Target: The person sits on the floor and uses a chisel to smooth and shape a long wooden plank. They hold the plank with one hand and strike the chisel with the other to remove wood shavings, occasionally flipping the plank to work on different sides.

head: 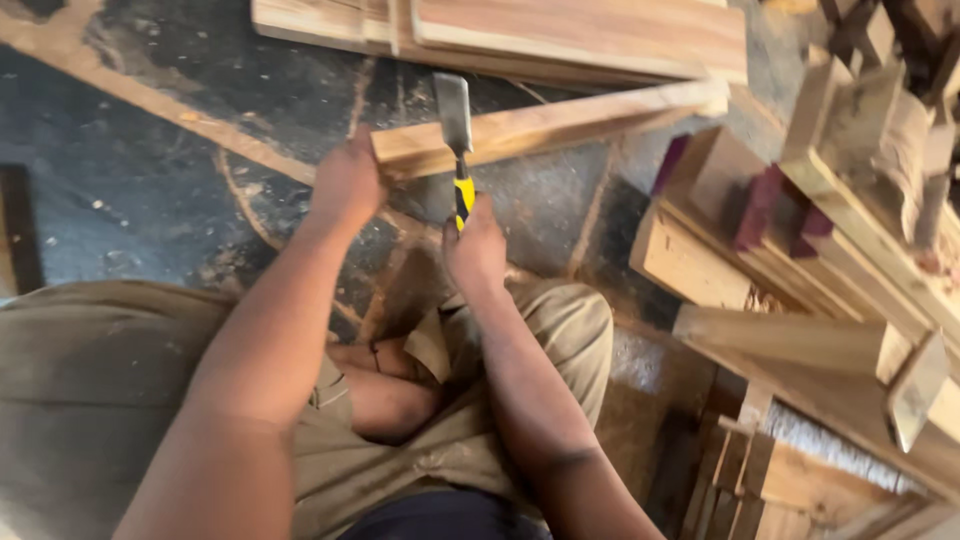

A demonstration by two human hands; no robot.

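Chisel work on a wooden batten, item in progress. We hold the batten (pixel 540 125) level across the frame, its near end at about 11 o'clock from our knees and its far end running toward 2 o'clock. Our left hand (pixel 345 185) is closed around the near end, fingers wrapped tight. Our right hand (pixel 475 250) is closed on the yellow-and-black handle of the chisel (pixel 455 130), whose steel blade stands upright against the batten's face just beside the left hand. Progress, as we judge it: cutting looks barely begun; the frame is blurred and we cannot tell whether any notch exists yet. Planks (pixel 560 35) lie at 12 o'clock, stacked offcuts (pixel 760 240) at 3 o'clock, all on a dark, dusty floor (pixel 130 180).
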